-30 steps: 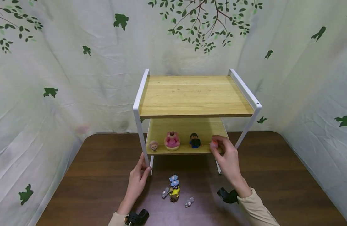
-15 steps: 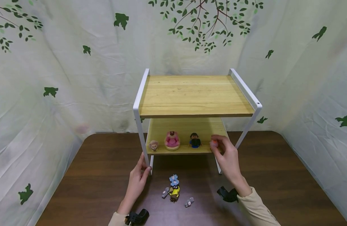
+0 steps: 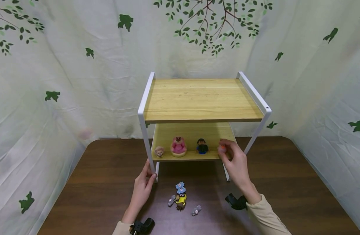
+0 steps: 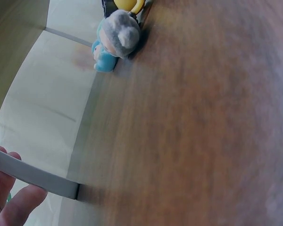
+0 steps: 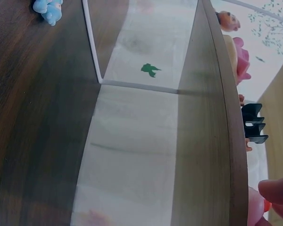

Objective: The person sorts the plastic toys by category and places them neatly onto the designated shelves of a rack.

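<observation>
My left hand [image 3: 142,188] pinches the white front-left leg [image 3: 147,143] of a two-tier shelf, the thumb on one side and fingers on the other; the left wrist view shows this leg [image 4: 42,179] too. At the right end of the lower board [image 3: 165,130], my right hand [image 3: 237,164] pinches a small pink figurine with an orange-red spot [image 3: 222,149], partly hidden by the fingers. Left of it on that board stand a dark-haired figurine [image 3: 202,147], a pink bear figurine [image 3: 178,147] and a small pale figurine head [image 3: 159,151].
The bare wooden upper board [image 3: 200,98] spans above the figurines. On the brown table [image 3: 95,182] in front lie blue figurines [image 3: 181,187], a yellow-and-brown one [image 3: 181,200] and two grey ones, one at left [image 3: 171,200], one at right [image 3: 196,210]. A leaf-printed curtain [image 3: 109,81] encloses the table.
</observation>
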`<state>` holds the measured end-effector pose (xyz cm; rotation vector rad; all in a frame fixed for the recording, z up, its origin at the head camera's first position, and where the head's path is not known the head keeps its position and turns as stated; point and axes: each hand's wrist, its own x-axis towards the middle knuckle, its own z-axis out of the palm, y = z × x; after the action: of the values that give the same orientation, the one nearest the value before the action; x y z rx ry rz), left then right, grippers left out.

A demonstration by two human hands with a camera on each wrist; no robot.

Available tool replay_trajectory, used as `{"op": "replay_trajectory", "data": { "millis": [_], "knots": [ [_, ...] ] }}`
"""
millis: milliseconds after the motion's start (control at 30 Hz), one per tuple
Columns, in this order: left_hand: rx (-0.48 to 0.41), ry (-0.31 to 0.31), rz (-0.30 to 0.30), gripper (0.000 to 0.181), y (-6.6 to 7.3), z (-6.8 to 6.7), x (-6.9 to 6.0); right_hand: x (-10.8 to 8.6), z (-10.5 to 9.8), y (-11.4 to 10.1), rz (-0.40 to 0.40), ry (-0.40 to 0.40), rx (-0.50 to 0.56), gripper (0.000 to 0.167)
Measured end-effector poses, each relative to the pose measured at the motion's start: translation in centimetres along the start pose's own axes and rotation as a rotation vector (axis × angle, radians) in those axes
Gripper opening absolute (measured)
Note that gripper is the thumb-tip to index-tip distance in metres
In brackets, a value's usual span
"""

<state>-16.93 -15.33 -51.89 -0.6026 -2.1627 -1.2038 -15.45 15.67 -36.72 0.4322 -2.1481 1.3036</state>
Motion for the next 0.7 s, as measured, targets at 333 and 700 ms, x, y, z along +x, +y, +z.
{"op": "replay_trajectory", "data": {
  "millis": [333, 700],
  "knots": [
    [0.012, 0.003, 0.002, 0.087, 0.1, 0.0, 0.0, 0.0, -0.3, -0.6, -0.075, 0.026, -0.023, 0.024],
    [0.064, -0.001, -0.02, 0.087, 0.1, 0.0, 0.0, -0.4, -0.6, 0.9, -0.122, 0.037, 0.094, 0.033]
  ]
}}
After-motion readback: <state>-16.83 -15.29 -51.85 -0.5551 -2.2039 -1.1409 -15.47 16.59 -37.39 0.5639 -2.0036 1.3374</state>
